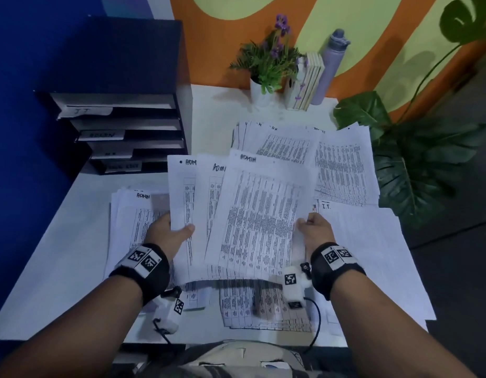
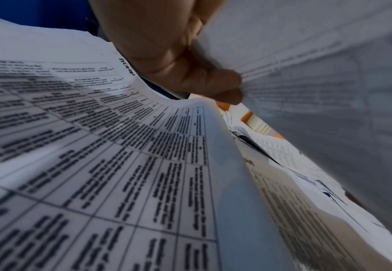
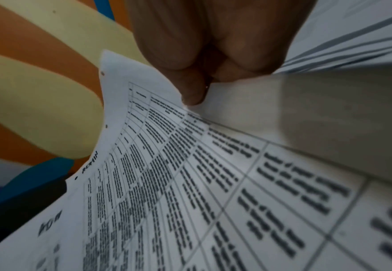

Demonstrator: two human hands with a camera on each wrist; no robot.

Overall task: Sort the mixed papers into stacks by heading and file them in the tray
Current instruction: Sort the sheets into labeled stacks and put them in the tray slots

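I hold a fanned bunch of printed ADMIN sheets (image 1: 252,214) above the white table (image 1: 59,268). My left hand (image 1: 173,230) grips the bunch's left edge, thumb on top. My right hand (image 1: 315,227) pinches its right edge. In the left wrist view my fingers (image 2: 190,73) curl under the ADMIN sheets (image 2: 306,73). The right wrist view shows my thumb (image 3: 190,88) pinching the top ADMIN sheet (image 3: 213,165). Beneath my left hand lies an ADMIN stack (image 1: 130,227); a stack headed I.T. (image 1: 367,241) lies at right. The dark labelled tray (image 1: 121,132) stands at the back left.
More paper stacks (image 1: 340,165) lie spread at the back right, and loose sheets (image 1: 263,306) near the front edge. A potted plant (image 1: 266,66), a few books (image 1: 307,80) and a grey bottle (image 1: 329,64) stand against the wall. Big leaves (image 1: 411,159) overhang the right edge.
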